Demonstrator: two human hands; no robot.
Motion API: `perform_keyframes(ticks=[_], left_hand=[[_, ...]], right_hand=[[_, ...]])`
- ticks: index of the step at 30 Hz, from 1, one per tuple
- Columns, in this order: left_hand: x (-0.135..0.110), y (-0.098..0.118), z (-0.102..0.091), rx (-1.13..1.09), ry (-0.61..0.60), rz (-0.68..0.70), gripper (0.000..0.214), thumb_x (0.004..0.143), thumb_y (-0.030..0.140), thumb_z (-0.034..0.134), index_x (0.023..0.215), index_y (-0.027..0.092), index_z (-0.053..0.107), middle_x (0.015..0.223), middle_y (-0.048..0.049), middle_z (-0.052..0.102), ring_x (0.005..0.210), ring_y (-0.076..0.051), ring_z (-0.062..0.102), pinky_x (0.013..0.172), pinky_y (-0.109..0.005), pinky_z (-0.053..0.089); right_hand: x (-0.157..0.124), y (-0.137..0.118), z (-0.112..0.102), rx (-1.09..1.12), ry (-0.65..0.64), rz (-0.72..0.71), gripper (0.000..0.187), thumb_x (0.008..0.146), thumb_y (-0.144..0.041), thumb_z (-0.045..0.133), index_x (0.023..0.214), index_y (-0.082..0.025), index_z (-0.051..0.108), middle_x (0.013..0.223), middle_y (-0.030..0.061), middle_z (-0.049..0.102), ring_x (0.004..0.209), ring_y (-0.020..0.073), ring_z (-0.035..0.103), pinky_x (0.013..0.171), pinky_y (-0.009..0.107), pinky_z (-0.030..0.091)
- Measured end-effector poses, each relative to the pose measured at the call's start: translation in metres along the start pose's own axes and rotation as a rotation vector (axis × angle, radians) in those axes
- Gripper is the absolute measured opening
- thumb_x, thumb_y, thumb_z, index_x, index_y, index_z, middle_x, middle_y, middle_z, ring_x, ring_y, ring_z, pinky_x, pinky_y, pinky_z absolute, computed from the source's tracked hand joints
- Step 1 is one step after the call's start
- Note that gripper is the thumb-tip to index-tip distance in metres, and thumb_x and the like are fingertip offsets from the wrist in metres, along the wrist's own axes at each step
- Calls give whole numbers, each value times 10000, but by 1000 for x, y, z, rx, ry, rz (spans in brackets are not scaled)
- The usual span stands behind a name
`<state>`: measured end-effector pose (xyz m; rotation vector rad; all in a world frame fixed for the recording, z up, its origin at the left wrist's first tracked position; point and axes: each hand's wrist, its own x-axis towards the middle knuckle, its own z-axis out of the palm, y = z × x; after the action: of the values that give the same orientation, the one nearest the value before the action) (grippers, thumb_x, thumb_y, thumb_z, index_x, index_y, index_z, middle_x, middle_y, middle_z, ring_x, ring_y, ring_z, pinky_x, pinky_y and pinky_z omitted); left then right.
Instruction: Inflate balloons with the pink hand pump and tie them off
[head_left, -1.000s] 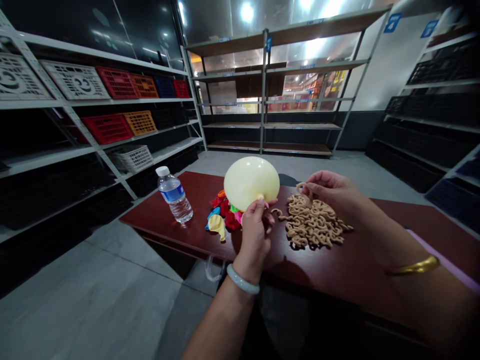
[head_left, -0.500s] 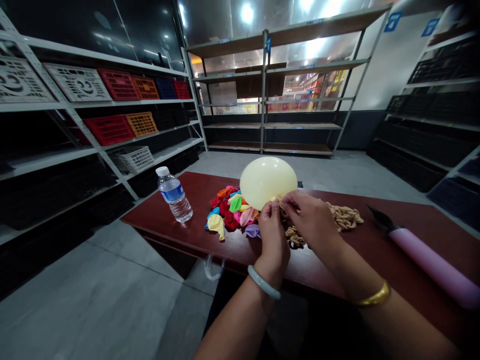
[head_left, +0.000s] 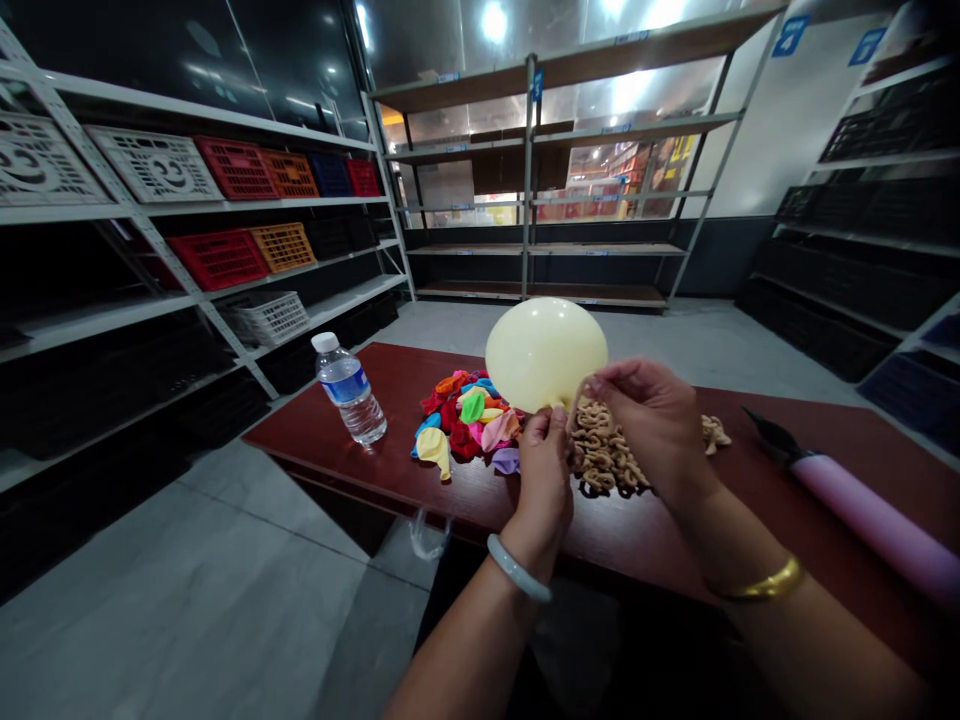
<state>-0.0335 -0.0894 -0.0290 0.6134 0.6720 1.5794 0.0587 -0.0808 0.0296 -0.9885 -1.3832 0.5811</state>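
An inflated pale yellow balloon stands above the table, its neck pinched between the thumb and fingers of my left hand. My right hand is closed on a tan elastic band, which runs stretched down toward my left fingertips. Whether the band goes around the neck is hidden by the fingers. Beneath my right hand lies a pile of similar tan bands. Left of my hands is a heap of limp, many-coloured balloons, a yellow one lying at its front.
A water bottle with a white cap stands on the dark red table. On the right lies a pink balloon pump with a black nozzle. Metal shelves surround the table, with coloured crates on the left.
My right hand has moved right and slightly up, drawing the tan band out from my left fingers. The balloon has shifted a little up and right.
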Motion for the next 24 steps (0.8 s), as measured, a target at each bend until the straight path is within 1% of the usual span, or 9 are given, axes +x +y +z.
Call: perform_keyframes(ticks=[5, 7, 9, 11, 13, 15, 17, 20, 24], left_hand=[[-2, -6, -6, 22, -84, -54, 367, 772, 523, 684, 836, 188, 549, 603, 68, 451, 423, -36, 324, 410, -164, 261], [-2, -9, -7, 43, -84, -49, 375, 755, 528, 696, 812, 186, 553, 564, 78, 396, 416, -36, 303, 407, -164, 248], [-1, -11, -6, 66, -73, -56, 380, 737, 520, 710, 770, 183, 537, 535, 83, 359, 411, -36, 288, 399, -166, 223], [-1, -13, -3, 72, -70, -68, 370, 725, 489, 721, 742, 183, 514, 525, 86, 346, 410, -36, 284, 396, -167, 207], [-1, -13, 1, 52, -56, -69, 350, 710, 436, 735, 730, 184, 493, 527, 87, 347, 411, -34, 281, 395, -168, 205], [0, -11, 7, 13, -32, -65, 348, 691, 379, 749, 708, 184, 461, 533, 91, 333, 410, -29, 259, 391, -166, 192], [2, -6, 12, -34, -17, -85, 372, 684, 357, 754, 692, 191, 421, 536, 98, 294, 407, -26, 228, 382, -166, 169], [8, 5, 17, -97, -42, -107, 381, 706, 348, 741, 693, 199, 390, 544, 103, 243, 402, -26, 186, 374, -168, 135], [16, 21, 22, -148, -85, -128, 304, 722, 285, 722, 720, 186, 434, 563, 99, 263, 398, -15, 155, 368, -166, 95]], right_hand=[[7, -7, -3, 163, -15, 122, 183, 752, -351, 729, 849, -236, 624, 787, 14, 699, 714, 169, 654, 661, 315, 518], [9, -8, -3, 108, -12, 101, 156, 762, -339, 716, 838, -232, 631, 779, 14, 695, 710, 169, 648, 652, 309, 504], [15, -10, 0, -54, -46, -9, 83, 787, -304, 679, 817, -232, 651, 771, 11, 686, 703, 164, 631, 663, 310, 481], [27, -11, 10, -273, -169, -176, 22, 787, -255, 656, 782, -240, 672, 772, 5, 682, 715, 165, 611, 695, 318, 457], [43, -13, 25, -413, -321, -255, 45, 756, -214, 666, 731, -249, 678, 743, -5, 675, 716, 169, 599, 707, 323, 445], [60, -15, 39, -393, -411, -165, 53, 729, -205, 685, 705, -252, 679, 692, -13, 666, 671, 163, 595, 671, 315, 453], [72, -20, 46, -249, -489, -106, 56, 733, -236, 693, 783, -257, 708, 835, 1, 711, 710, 159, 622, 682, 314, 475], [74, -33, 31, -115, -522, -157, 158, 804, -367, 649, 890, -260, 727, 979, 19, 721, 739, 155, 645, 670, 302, 480], [48, -27, -17, -409, -278, -152, 325, 872, -492, 554, 754, -234, 713, 553, -4, 622, 488, 124, 542, 508, 271, 380]])
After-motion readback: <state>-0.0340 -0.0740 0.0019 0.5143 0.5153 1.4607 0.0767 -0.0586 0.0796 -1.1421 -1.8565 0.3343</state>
